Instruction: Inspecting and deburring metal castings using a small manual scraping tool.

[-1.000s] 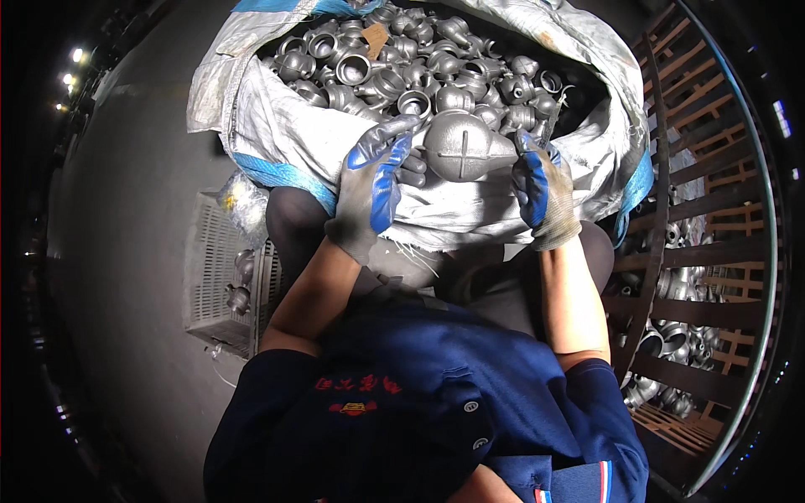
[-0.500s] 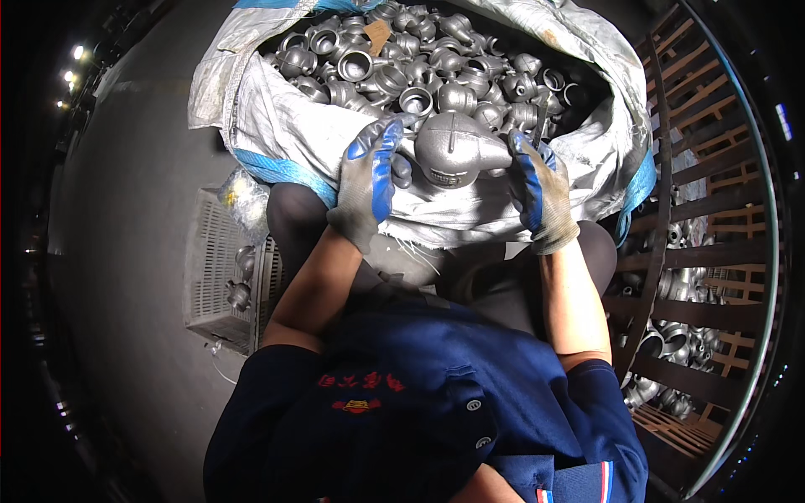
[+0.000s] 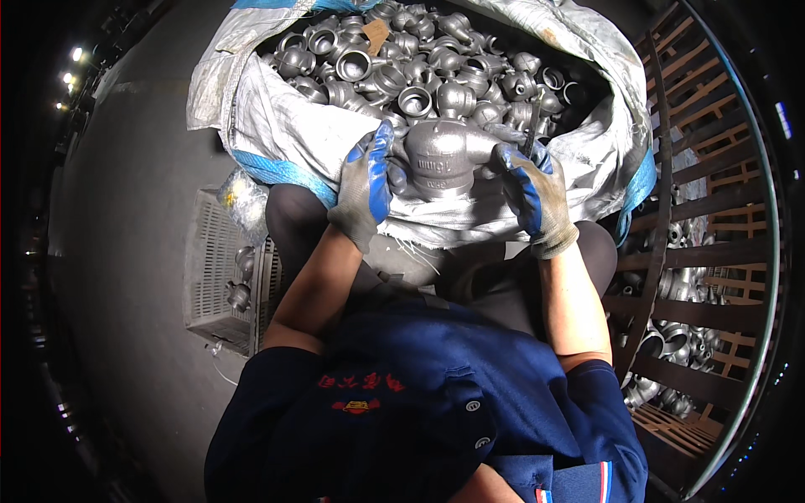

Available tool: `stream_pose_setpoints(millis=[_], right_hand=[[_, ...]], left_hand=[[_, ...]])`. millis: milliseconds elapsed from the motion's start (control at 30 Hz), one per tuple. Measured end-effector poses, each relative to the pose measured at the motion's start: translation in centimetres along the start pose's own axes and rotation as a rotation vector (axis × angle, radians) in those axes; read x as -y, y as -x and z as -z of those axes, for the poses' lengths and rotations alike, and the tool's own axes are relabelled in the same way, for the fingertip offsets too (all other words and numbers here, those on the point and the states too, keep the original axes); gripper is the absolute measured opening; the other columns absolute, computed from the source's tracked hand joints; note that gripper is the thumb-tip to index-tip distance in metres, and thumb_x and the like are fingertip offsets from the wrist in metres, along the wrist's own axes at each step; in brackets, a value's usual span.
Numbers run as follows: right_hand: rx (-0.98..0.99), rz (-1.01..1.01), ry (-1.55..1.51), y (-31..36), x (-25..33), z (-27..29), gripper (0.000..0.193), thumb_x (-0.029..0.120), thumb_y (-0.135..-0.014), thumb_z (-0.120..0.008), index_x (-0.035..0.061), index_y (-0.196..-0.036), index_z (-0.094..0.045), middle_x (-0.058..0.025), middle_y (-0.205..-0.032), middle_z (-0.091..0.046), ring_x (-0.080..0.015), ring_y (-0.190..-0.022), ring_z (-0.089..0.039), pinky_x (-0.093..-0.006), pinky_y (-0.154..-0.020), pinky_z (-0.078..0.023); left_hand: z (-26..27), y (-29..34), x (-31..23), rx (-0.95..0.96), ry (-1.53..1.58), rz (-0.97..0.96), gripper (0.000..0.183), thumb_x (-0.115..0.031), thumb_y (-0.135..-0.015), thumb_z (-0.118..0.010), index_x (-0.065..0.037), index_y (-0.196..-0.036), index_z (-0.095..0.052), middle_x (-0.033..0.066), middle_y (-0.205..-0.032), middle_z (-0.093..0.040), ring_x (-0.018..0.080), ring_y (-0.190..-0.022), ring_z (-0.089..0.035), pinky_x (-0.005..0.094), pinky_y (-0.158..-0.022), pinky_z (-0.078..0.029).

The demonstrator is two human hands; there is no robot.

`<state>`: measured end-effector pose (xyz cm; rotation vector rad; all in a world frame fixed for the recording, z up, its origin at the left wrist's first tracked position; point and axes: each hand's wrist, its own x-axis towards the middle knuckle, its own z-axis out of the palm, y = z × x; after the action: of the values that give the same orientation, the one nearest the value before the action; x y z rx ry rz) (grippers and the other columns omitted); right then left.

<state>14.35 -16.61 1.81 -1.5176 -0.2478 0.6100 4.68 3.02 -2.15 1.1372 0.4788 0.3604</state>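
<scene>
A grey metal valve body casting (image 3: 441, 159) with raised marks on its side is held up between my two gloved hands, over the near edge of the sack. My left hand (image 3: 367, 180), in a grey and blue glove, is at its left side, with the fingers partly curled and the thumb side up. My right hand (image 3: 533, 191), gloved alike, closes on the narrower right end. A thin dark rod-like thing (image 3: 533, 126) sticks up by the right fingers; whether they grip it, I cannot make out. The far side of the casting is hidden.
A big white woven sack (image 3: 285, 134) with blue straps stands ahead, full of similar castings (image 3: 387, 81). A plastic crate (image 3: 214, 260) with a few castings is at the left on the floor. To the right, a dark slatted rack (image 3: 704, 243) has more castings behind its bars.
The valve body casting has turned, bringing its marked side and lower rim into view where its rounded face was. My right hand has shifted slightly left; my left hand barely moved.
</scene>
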Motion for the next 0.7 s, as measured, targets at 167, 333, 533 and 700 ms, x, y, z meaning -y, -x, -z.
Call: stream_pose_setpoints(millis=[167,333,533,700], right_hand=[[0.043,0.198,0.008,-0.2,-1.1,0.1,0.021,0.021,-0.088,-0.053,0.0052,-0.1,-0.059,0.0015,-0.069,-0.058,-0.0038,-0.059,-0.049,-0.021,-0.054,-0.04],[0.037,0.536,0.062,-1.2,-2.7,0.0,0.02,0.018,-0.087,-0.053,0.004,-0.1,-0.059,-0.0025,-0.076,-0.06,-0.0084,-0.061,-0.052,-0.0227,-0.054,-0.042],[-0.119,0.208,0.063,-1.0,-1.3,0.8,0.017,0.009,-0.084,-0.056,0.0013,-0.099,-0.061,-0.0076,-0.084,-0.062,-0.0137,-0.068,-0.058,-0.0269,-0.062,-0.047],[-0.051,0.483,-0.05,0.3,3.4,2.9,0.019,0.011,-0.079,-0.065,-0.001,-0.094,-0.063,-0.0042,-0.087,-0.065,-0.0073,-0.076,-0.058,-0.0209,-0.069,-0.045]], left_hand=[[0.5,-0.6,0.8,0.055,0.029,0.0,0.03,-0.028,-0.095,-0.042,-0.004,-0.092,-0.059,0.0008,-0.063,-0.056,0.0072,-0.048,-0.05,0.0182,-0.045,-0.041],[0.5,-0.6,1.3,0.057,0.068,-0.028,0.03,-0.03,-0.094,-0.045,-0.004,-0.086,-0.058,0.0019,-0.064,-0.056,0.0068,-0.049,-0.05,0.0182,-0.046,-0.041],[-0.5,0.4,0.9,0.085,0.065,-0.019,0.023,-0.026,-0.092,-0.05,-0.004,-0.088,-0.056,0.003,-0.07,-0.057,0.008,-0.052,-0.052,0.0191,-0.048,-0.043],[-2.3,0.6,1.1,0.286,0.039,0.038,0.03,-0.019,-0.088,-0.058,0.0,-0.111,-0.052,0.0065,-0.089,-0.06,0.0118,-0.066,-0.06,0.0231,-0.056,-0.05]])
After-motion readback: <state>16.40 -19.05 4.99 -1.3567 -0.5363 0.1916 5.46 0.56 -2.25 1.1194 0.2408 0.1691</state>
